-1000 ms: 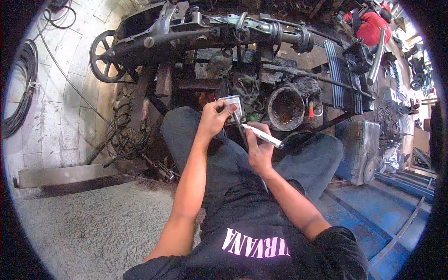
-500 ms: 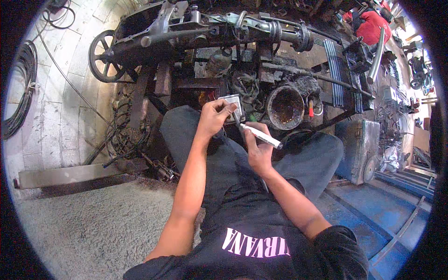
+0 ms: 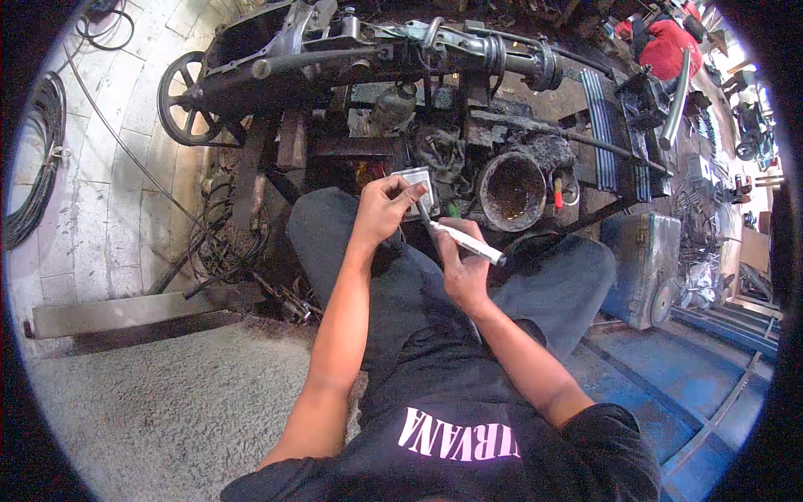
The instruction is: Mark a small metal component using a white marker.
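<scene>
My left hand [image 3: 384,209] is closed in a pinch over the near left edge of a small silvery rectangular plate [image 3: 421,178], held above my lap. Its fingertips cover part of the plate. My right hand [image 3: 465,266] grips a white pen-shaped tool [image 3: 470,243] with a dark rear end. The tool slants up and to the left, and its thin dark front reaches the plate beside my left fingers. Whether the tip touches the surface I cannot tell. Both hands are close together between my bent knees.
A greasy metal assembly with a spoked wheel [image 3: 191,99] lies across the far side. Just beyond my right knee stands a dirty round bowl [image 3: 513,192] with brownish contents. A blue case [image 3: 640,268] is at the right, and coiled black cable [image 3: 38,159] at the left.
</scene>
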A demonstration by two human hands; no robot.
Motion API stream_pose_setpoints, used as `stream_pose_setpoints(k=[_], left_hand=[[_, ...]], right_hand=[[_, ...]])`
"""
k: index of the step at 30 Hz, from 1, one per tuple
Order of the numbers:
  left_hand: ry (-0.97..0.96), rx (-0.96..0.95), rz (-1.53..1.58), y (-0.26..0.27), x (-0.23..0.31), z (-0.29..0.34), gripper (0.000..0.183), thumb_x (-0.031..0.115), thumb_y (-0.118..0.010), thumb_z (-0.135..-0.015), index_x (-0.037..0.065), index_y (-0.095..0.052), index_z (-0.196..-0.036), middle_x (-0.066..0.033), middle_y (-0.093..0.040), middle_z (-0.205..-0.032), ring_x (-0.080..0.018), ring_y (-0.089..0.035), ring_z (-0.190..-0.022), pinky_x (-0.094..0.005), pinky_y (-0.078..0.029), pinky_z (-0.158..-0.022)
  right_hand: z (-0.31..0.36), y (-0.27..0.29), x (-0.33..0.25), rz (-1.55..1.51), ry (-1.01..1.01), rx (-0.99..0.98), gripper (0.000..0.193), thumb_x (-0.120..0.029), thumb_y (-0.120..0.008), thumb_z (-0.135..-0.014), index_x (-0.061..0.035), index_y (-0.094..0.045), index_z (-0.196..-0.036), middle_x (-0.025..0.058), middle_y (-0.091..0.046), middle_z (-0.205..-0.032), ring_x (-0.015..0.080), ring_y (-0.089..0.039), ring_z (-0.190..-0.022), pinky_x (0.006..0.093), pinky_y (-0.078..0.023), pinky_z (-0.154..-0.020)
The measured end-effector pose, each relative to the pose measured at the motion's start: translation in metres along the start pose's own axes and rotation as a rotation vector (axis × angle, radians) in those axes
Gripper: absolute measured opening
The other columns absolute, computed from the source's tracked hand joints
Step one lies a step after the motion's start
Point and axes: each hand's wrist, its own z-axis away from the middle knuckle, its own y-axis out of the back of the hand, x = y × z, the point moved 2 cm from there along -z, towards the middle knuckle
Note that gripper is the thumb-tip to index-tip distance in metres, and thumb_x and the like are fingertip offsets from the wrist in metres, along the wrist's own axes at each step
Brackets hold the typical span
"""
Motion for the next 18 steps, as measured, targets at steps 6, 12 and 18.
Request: stream_pose_setpoints(k=[6,12,18], left_hand=[[0.014,0.023,0.001,0.0000,-0.0007,0.0008,0.039,0.032,-0.076,-0.092,0.004,-0.062,-0.070,0.0035,-0.056,-0.066,-0.0061,-0.046,-0.064,-0.0266,-0.038,-0.059],[-0.015,0.027,0.038,-0.0017,0.0019,0.0007,0.040,0.033,-0.076,-0.092,0.005,-0.060,-0.068,0.0036,-0.055,-0.066,-0.0057,-0.046,-0.064,-0.0263,-0.037,-0.058],[-0.027,0.057,0.078,-0.0023,-0.0071,-0.0002,0.035,0.029,-0.076,-0.092,0.001,-0.065,-0.073,0.0027,-0.059,-0.064,-0.0055,-0.049,-0.063,-0.0272,-0.040,-0.056]], right_hand=[[-0.0024,0.0006,-0.0066,0.013,0.045,0.037,0.015,-0.006,-0.065,-0.095,0.0009,-0.066,-0.109,0.0068,-0.065,-0.095,0.0134,-0.059,-0.085,0.0286,-0.049,-0.077],[-0.0032,0.0008,-0.0044,0.060,0.063,-0.006,0.015,-0.005,-0.065,-0.095,0.0006,-0.066,-0.109,0.0087,-0.066,-0.098,0.0145,-0.061,-0.087,0.0296,-0.049,-0.079],[-0.0007,-0.0002,-0.0050,0.030,0.038,-0.036,0.017,-0.005,-0.064,-0.095,0.0010,-0.065,-0.111,0.0098,-0.066,-0.099,0.0156,-0.062,-0.091,0.0304,-0.049,-0.082]])
